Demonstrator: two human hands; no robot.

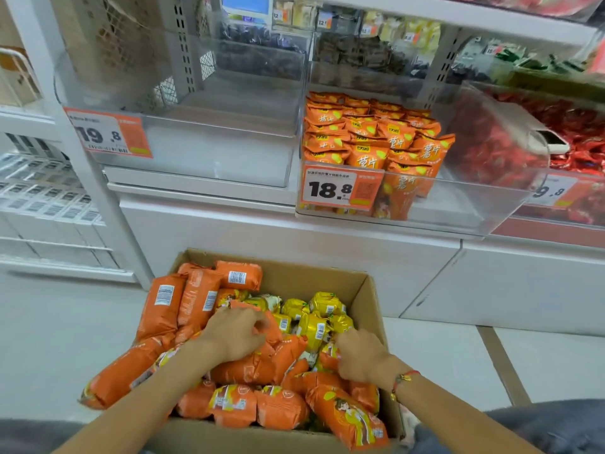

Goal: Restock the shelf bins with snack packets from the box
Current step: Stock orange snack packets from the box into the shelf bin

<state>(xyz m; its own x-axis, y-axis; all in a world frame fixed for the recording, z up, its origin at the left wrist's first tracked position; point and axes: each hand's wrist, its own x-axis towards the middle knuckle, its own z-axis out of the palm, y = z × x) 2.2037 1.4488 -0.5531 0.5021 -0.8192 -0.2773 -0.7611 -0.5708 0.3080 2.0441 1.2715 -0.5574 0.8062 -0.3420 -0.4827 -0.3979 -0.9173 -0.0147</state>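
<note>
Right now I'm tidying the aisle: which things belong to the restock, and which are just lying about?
Job:
cardboard box
orange packets
yellow packets
orange-packet bin
empty bin
left hand
right hand

Not part:
red-sweets bin
white handheld device

A bin of red-wrapped sweets [566,132] sits at far right with a white scoop [537,134] on it, and stacked white boxes [49,204] fill the left shelf.

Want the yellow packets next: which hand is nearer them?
Right hand: its fingertips touch the yellow packets. The left hand is on orange packets beside them.
</note>
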